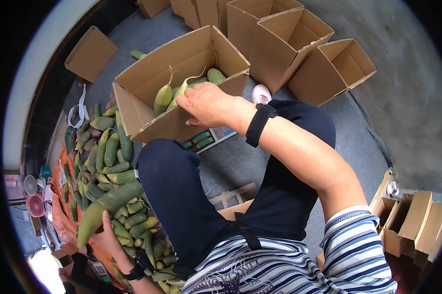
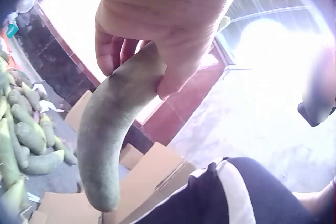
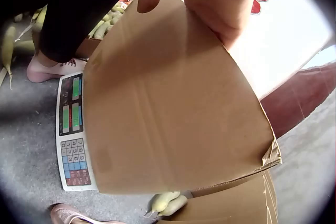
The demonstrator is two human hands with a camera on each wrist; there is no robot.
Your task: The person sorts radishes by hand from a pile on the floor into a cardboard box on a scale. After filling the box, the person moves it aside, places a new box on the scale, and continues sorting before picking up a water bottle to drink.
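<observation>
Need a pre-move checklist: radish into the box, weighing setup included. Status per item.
1. Left hand secure on the long, curved green radish: ok, thumb and fingers grip it.
2. That radish over the open brown cardboard box: not ok, it is off to the box's left.
3. Box top open: ok, nothing covers it.
4. Room at the box bottom: cannot tell, the near wall hides it.
5. Right hand grip: cannot tell, it is at the near rim, fingers partly hidden.
6. White digital scale reading: cannot tell, displays glow green but digits are unreadable.
</observation>
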